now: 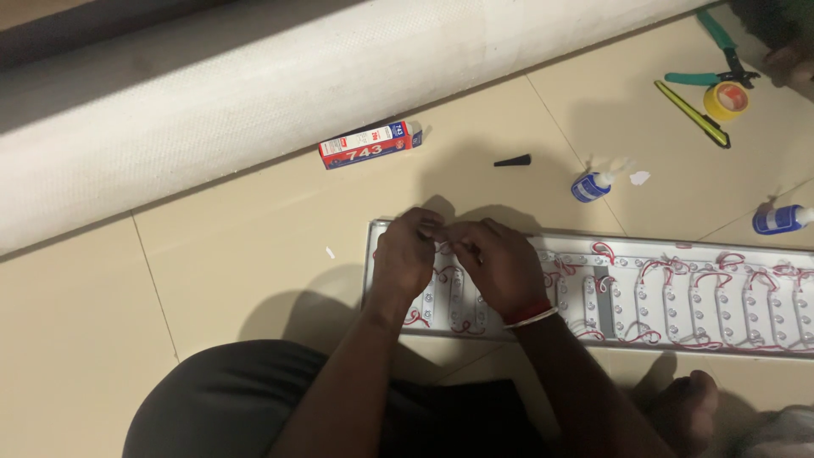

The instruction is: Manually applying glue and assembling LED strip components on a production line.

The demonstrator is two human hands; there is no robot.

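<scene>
A long white panel (661,348) lies on the tiled floor, covered with rows of small white light modules (678,301) joined by red and white wires (653,267). My left hand (405,254) and my right hand (500,267) meet over the panel's left end, fingertips pinched together on a small white piece, probably a module or its wire; the piece itself is mostly hidden by the fingers. A red and white band circles my right wrist.
A big white roll (254,93) lies across the back. A red, white and blue glue box (370,144), a black nozzle cap (513,160), two small blue-labelled glue bottles (591,187) (778,220), a yellow tape roll (726,100), green pliers (721,59) and a yellow-black tool (691,113) lie around.
</scene>
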